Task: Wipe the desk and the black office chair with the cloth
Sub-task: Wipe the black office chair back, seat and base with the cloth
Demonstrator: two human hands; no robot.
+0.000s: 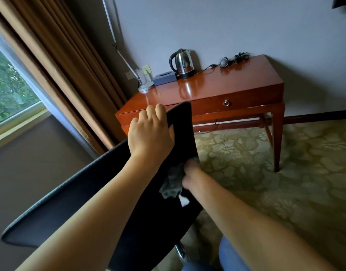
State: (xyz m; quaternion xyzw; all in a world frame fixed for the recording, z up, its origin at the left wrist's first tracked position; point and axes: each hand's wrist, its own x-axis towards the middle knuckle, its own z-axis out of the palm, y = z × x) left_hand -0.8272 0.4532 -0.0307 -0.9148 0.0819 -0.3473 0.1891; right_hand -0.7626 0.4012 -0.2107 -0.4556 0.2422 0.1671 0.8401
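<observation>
The black office chair (86, 202) stands tilted in front of me, its backrest filling the lower middle of the view. My left hand (150, 133) grips the top edge of the backrest, fingers curled over it. My right hand (189, 173) holds a crumpled grey cloth (173, 182) against the right side of the backrest; its fingers are partly hidden by the cloth. The red-brown wooden desk (227, 85) stands behind the chair against the wall.
On the desk are a steel kettle (182, 63), a dark tissue box (164, 78), a lamp base (145, 88) with glasses, and a coiled cable (238, 56). Curtains (56, 75) and a window are on the left. Patterned carpet (285, 173) spreads to the right.
</observation>
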